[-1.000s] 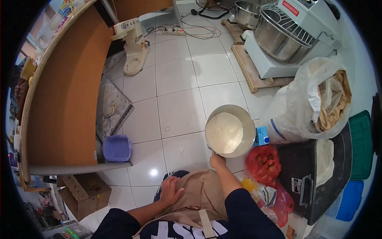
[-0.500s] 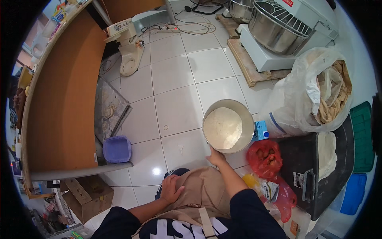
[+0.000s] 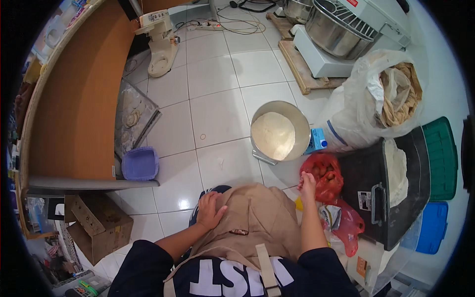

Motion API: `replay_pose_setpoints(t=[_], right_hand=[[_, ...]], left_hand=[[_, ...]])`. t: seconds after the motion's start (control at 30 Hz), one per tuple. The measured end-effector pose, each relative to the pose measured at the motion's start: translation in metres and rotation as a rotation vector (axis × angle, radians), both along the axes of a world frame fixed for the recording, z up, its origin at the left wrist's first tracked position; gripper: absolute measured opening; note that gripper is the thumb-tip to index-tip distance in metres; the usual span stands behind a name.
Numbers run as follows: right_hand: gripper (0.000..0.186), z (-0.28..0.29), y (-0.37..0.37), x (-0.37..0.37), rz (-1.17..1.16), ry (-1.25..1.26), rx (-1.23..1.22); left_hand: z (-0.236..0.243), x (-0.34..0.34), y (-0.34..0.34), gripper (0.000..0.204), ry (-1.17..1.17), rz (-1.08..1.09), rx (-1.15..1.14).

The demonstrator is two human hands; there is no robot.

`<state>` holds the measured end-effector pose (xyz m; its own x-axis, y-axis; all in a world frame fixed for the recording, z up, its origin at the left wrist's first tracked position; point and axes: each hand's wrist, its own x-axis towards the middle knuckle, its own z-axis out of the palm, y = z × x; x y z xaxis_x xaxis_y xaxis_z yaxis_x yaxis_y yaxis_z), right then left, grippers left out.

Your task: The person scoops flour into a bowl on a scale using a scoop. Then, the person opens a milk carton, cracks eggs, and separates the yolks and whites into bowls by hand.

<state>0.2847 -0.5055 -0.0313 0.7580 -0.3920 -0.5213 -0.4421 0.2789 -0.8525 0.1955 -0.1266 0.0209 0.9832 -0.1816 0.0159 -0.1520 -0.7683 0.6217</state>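
My left hand (image 3: 212, 210) lies open on the brown apron (image 3: 260, 210) over my left thigh, fingers stretched out. My right hand (image 3: 308, 186) is at the left edge of a red plastic bag (image 3: 334, 187), its fingers curled on the bag's rim. Rounded brown things that look like eggs (image 3: 324, 172) lie inside the bag. Just beyond stands a round metal bowl (image 3: 303, 123) with a pale powder like flour (image 3: 273, 134) in it. Under the bowl's front juts a silvery edge (image 3: 264, 158), perhaps of a scale. A blue carton (image 3: 316, 140) stands right of the bowl.
At right are a large flour sack (image 3: 341, 111), a black bin (image 3: 363, 180) and green (image 3: 439, 158) and blue (image 3: 432, 227) lids. A spiral mixer (image 3: 341, 34) stands behind. Leftward are a purple basin (image 3: 140, 164), a cardboard box (image 3: 101, 222) and a cream mixer stand (image 3: 162, 47).
My right hand has left the front of the bowl and moved right to the red bag. My left hand stays on my thigh. The whole view has shifted slightly.
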Motion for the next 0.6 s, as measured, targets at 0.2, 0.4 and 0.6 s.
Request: replay_pose_setpoints(t=[0.2, 0.4, 0.6], right_hand=[[0.015, -0.012, -0.014, -0.049, 0.09, 0.11, -0.099], [0.014, -0.021, -0.002, -0.09, 0.251, 0.21, -0.197], [0.015, -0.024, -0.006, -0.098, 0.279, 0.198, -0.239]], left_hand=[[0.005, -0.009, -0.001, 0.05, -0.041, 0.009, -0.037], [0.001, -0.019, 0.002, 0.049, -0.073, 0.009, -0.012], [-0.001, -0.02, 0.002, 0.049, -0.057, -0.002, -0.008]])
